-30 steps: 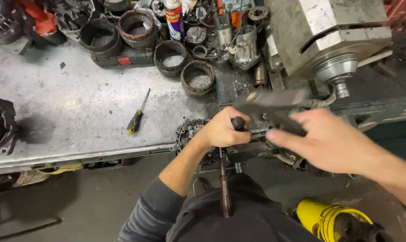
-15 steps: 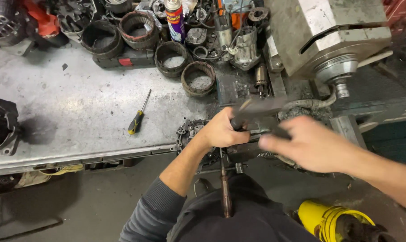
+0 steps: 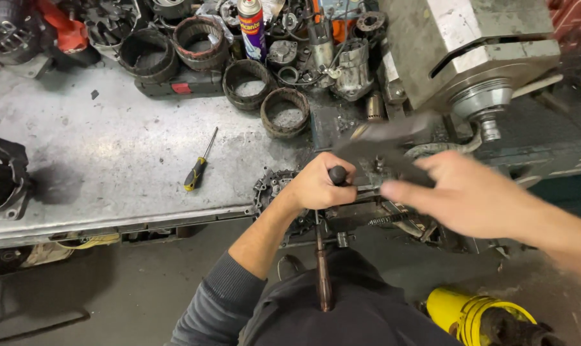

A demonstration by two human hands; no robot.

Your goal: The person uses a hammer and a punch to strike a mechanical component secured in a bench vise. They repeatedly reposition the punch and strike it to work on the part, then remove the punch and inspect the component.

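My left hand (image 3: 316, 187) is closed around the black round handle of a tool (image 3: 337, 174). It holds this against a dark alternator part (image 3: 271, 189) at the bench's front edge. My right hand (image 3: 476, 198) is blurred with motion just to the right and grips a dark metal tool (image 3: 380, 146). That tool's head hangs above and right of my left fist. A rusty bar handle (image 3: 321, 272) hangs down below my left hand, in front of my dark clothing.
A yellow-and-black screwdriver (image 3: 197, 170) lies on the grey metal bench (image 3: 111, 147). Several stator rings (image 3: 285, 112), a spray can (image 3: 251, 29) and motor parts crowd the back. A grey machine (image 3: 470, 45) stands at the right, another alternator (image 3: 2, 176) at the left, a yellow object (image 3: 476, 314) on the floor.
My right hand and its dark tool dipped slightly left toward my left fist, then came back up and right. My left hand kept its grip in place.
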